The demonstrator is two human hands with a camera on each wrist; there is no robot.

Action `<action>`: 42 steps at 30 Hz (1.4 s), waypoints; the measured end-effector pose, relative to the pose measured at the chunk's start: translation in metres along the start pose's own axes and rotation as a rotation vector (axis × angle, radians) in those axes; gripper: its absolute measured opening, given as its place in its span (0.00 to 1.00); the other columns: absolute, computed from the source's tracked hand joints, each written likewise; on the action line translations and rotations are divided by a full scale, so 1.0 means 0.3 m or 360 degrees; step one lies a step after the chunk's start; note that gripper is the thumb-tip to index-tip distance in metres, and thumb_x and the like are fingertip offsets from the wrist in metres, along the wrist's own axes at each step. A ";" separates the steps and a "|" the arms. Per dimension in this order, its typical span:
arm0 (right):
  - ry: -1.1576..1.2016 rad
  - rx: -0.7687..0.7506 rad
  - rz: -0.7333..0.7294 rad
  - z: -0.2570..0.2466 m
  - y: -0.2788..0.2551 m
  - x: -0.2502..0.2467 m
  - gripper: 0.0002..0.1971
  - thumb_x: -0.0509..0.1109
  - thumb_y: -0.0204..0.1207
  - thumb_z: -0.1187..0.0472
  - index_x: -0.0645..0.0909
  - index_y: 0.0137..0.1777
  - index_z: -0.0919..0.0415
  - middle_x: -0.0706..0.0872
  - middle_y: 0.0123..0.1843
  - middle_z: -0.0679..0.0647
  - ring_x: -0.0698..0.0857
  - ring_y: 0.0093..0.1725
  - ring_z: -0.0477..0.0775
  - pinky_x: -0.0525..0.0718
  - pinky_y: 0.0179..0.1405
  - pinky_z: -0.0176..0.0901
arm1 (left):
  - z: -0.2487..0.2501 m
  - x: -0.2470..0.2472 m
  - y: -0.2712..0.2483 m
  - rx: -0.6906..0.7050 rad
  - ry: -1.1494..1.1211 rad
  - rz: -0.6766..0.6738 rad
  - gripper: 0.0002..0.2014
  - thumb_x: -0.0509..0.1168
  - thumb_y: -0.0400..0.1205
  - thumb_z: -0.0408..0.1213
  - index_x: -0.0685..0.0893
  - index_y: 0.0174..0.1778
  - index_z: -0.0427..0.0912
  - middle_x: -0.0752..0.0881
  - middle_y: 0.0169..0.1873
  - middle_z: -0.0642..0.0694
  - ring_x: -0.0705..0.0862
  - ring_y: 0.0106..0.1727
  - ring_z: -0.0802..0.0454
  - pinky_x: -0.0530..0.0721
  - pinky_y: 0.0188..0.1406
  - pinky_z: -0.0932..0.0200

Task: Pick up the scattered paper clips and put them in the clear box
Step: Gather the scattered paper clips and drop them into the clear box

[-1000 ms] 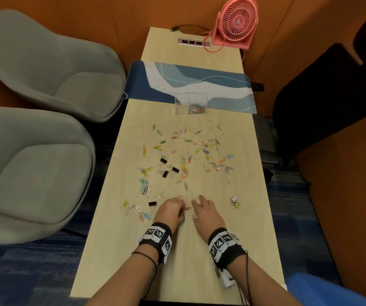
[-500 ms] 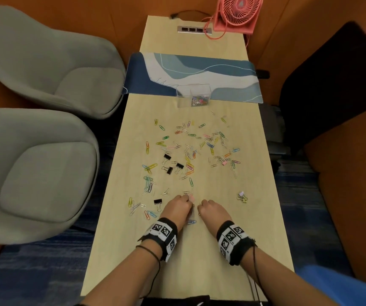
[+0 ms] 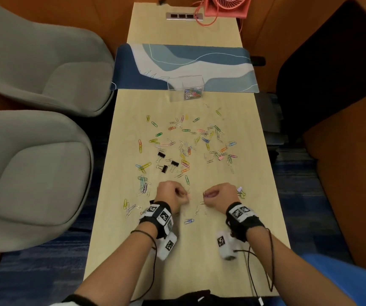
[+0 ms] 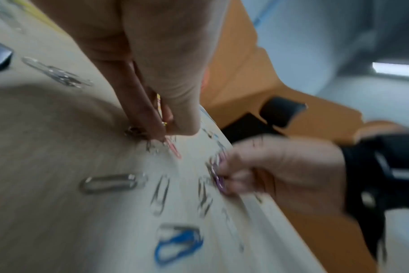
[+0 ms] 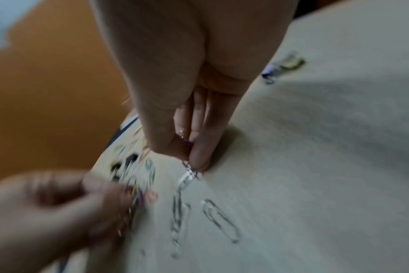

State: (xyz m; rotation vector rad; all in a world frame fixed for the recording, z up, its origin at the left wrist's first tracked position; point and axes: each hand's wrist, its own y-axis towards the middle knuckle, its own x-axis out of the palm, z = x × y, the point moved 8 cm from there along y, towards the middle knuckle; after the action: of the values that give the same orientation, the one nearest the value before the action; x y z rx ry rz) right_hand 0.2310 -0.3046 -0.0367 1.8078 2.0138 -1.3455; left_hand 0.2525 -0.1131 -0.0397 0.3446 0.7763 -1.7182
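Observation:
Many coloured and silver paper clips [image 3: 186, 146] lie scattered over the middle of the light wood table [image 3: 254, 217]. The clear box [image 3: 174, 91] stands at the desk mat's near edge with a few clips inside. My left hand [image 3: 183, 195] [image 4: 163, 129] is curled just above the table and pinches several clips, a pink one [image 4: 173, 149] hanging from the fingertips. My right hand [image 3: 208, 194] [image 5: 192, 164] pinches a small bunch with a purple clip [image 4: 218, 177]. Between the hands lie silver clips [image 5: 220, 219] and a blue clip [image 3: 188, 221] [image 4: 178, 243].
Black binder clips [image 3: 166, 163] sit among the paper clips. A blue and white desk mat [image 3: 184, 65] crosses the table beyond the box. A pink fan [image 3: 224, 7] and a socket strip [image 3: 184, 16] stand at the far end. Two grey chairs [image 3: 34, 173] flank the left side.
Both hands have gone from lying low on the table with fingers reaching to curled fists holding clips. They have moved apart, the right one to the right.

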 end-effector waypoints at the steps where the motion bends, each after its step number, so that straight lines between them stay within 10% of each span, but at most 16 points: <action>1: 0.0284 0.0148 -0.0039 0.037 0.004 -0.004 0.05 0.80 0.63 0.65 0.92 0.40 0.60 0.92 0.37 0.53 0.89 0.33 0.44 0.82 0.38 0.21 | -0.005 -0.015 0.002 -0.0040 -0.0112 0.0033 0.06 0.80 0.64 0.31 0.89 0.28 0.44 0.89 0.28 0.49 0.86 0.31 0.56 0.87 0.37 0.63; 5: 0.1121 0.0429 -0.0116 0.095 0.010 -0.019 0.08 0.79 0.65 0.75 0.89 0.45 0.72 0.90 0.46 0.70 0.91 0.42 0.62 0.90 0.50 0.49 | -0.023 -0.065 0.024 -0.0207 -0.0516 0.0105 0.06 0.79 0.65 0.26 0.92 0.36 0.38 0.91 0.31 0.47 0.88 0.32 0.58 0.86 0.39 0.65; 24: 0.1787 -0.0174 0.0125 -0.533 0.558 -0.486 0.04 0.71 0.73 0.77 0.85 0.45 0.72 0.89 0.39 0.60 0.90 0.38 0.54 0.88 0.43 0.35 | 0.394 -0.526 0.737 0.0406 -0.0709 0.0593 0.05 0.77 0.68 0.26 0.92 0.37 0.38 0.89 0.31 0.49 0.84 0.30 0.63 0.84 0.37 0.69; 35: 0.2041 -0.0180 0.0321 -0.602 0.876 -0.551 0.11 0.75 0.71 0.75 0.83 0.54 0.76 0.90 0.41 0.61 0.91 0.38 0.52 0.87 0.42 0.35 | 0.442 -0.503 1.091 0.0456 -0.0779 0.0778 0.03 0.77 0.69 0.30 0.92 0.36 0.41 0.91 0.32 0.49 0.86 0.33 0.57 0.87 0.38 0.64; 42: 0.1864 -0.0162 0.0432 -0.583 0.965 -0.566 0.06 0.75 0.69 0.76 0.86 0.44 0.70 0.89 0.45 0.65 0.91 0.41 0.57 0.88 0.43 0.39 | 0.466 -0.376 1.178 0.0640 -0.0407 0.0467 0.07 0.74 0.75 0.27 0.93 0.44 0.41 0.91 0.38 0.50 0.88 0.37 0.64 0.90 0.45 0.63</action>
State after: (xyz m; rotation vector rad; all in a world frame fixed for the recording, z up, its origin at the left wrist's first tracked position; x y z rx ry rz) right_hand 0.6028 -0.3460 0.0210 3.0370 1.9507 0.0090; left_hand 0.6415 -0.1627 0.0187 0.4753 0.1780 -1.5904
